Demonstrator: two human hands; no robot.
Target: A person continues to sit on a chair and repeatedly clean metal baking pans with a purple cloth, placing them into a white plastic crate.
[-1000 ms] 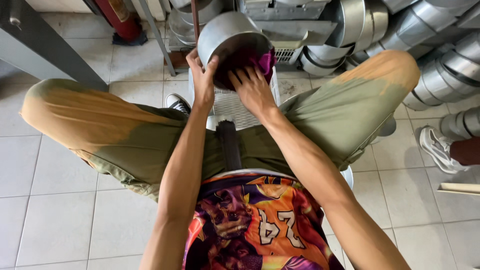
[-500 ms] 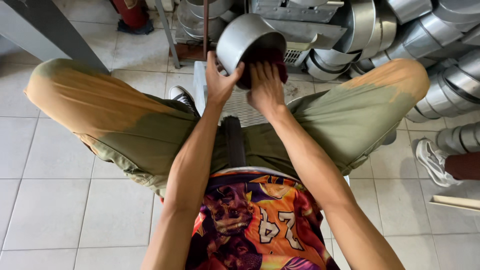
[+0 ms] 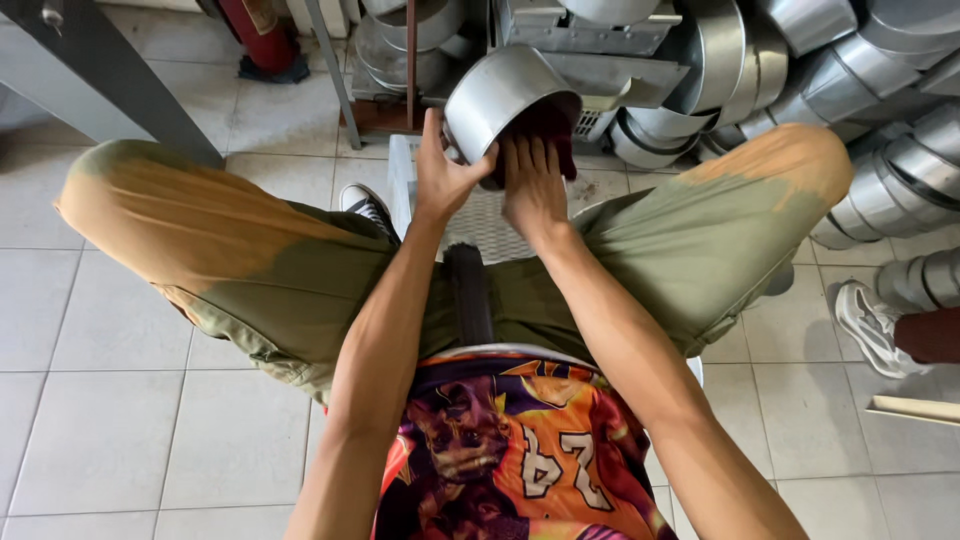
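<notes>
Change: the metal duct ring and both hands sit a little further right and higher in view than half a second ago, the ring tipped more onto its side.
Left hand: grip clamped on the ring's lower left rim, thumb up along its outer wall.
Right hand: flat, fingers together, pressing a dark red cloth into the ring's open mouth.
Ring: held in the air above the white perforated stool between the knees (no bench under it).
Around: stacked metal ducts at the far right; another person's white shoe on the tiled floor.
</notes>
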